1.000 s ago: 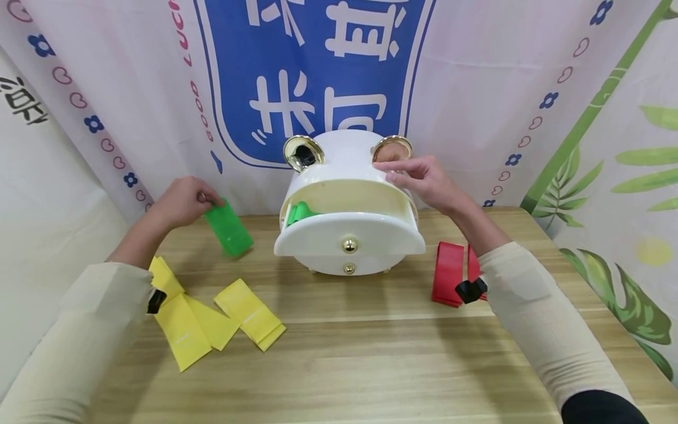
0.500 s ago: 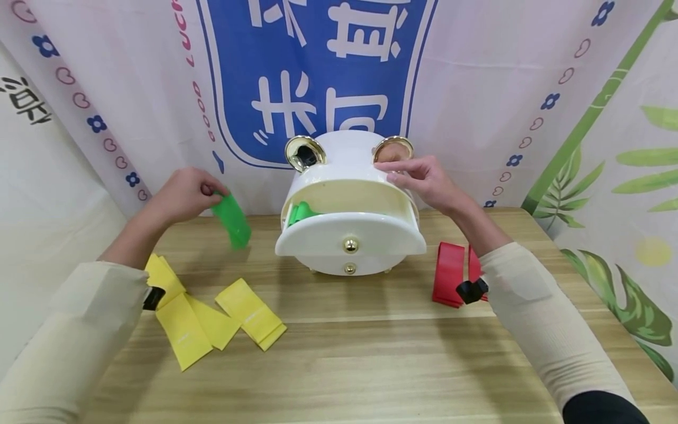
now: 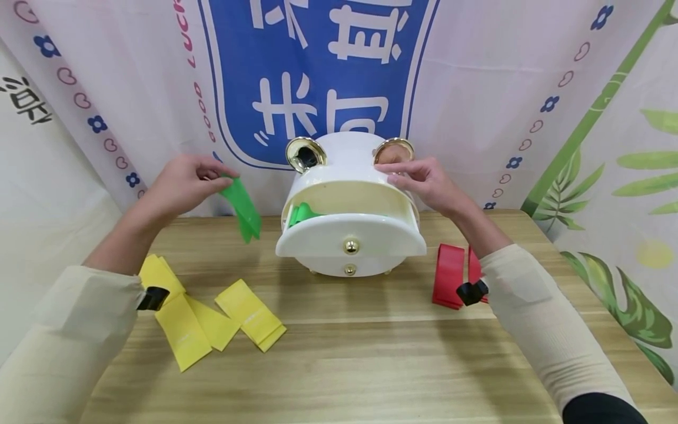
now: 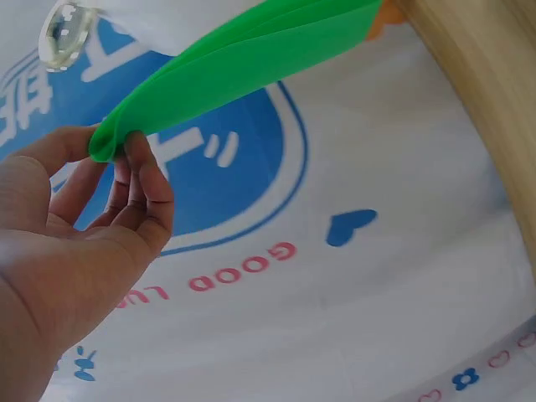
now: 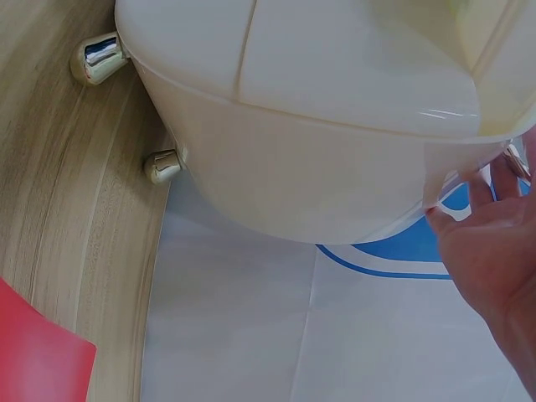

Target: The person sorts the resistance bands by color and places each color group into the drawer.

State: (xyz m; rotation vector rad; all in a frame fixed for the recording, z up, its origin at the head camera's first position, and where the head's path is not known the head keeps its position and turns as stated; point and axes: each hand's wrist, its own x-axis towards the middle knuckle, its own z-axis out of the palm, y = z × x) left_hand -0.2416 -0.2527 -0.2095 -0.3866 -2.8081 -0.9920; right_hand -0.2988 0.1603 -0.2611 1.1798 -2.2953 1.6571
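Glossy plastic box [image 3: 349, 235] — wooden table [image 3: 371, 353]

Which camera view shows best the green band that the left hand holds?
The head view: the whole green band hangs from the left hand beside the white box. The left wrist view shows only its pinched end close up. The right wrist view shows none of it.
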